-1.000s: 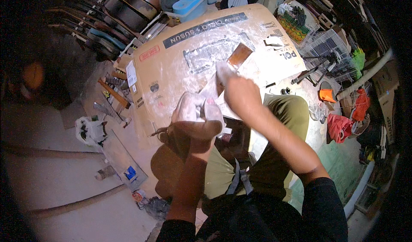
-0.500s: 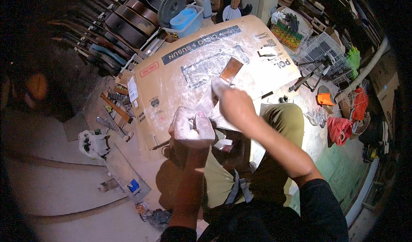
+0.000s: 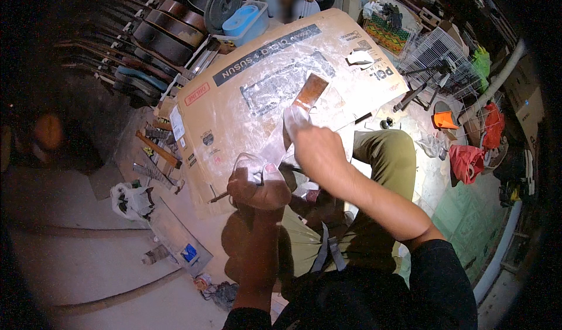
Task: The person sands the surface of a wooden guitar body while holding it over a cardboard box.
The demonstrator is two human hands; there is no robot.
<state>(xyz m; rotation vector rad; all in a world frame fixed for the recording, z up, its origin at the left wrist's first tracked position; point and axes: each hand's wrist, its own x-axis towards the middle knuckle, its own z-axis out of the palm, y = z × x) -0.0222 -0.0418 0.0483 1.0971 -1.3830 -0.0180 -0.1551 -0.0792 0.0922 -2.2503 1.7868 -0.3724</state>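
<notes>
My left hand (image 3: 257, 184), dusted white, is curled with its thumb up around the near end of a pale, powdery flat piece (image 3: 273, 150). That piece slants away between my two hands. My right hand (image 3: 319, 148) is closed over its farther part, pressing a whitish folded sheet (image 3: 297, 119) whose kind I cannot make out. Just beyond the right fingers a brown flat rectangular strip (image 3: 311, 90) shows; whether it joins the pale piece is unclear. Under both hands lies a large cardboard sheet (image 3: 228, 107) smeared with white powder.
A small white object (image 3: 359, 58) lies on the cardboard's far right. Guitars (image 3: 161, 34) stand in a row at the far left, near a clear tub (image 3: 249, 23). To the right are a wire rack (image 3: 436, 61), an orange piece (image 3: 445, 119) and a red bag (image 3: 466, 163).
My right hand has shifted slightly left, still on the pale piece. My left hand has tilted a little, and its fingers are now more in shadow. The whole view has shifted slightly.
</notes>
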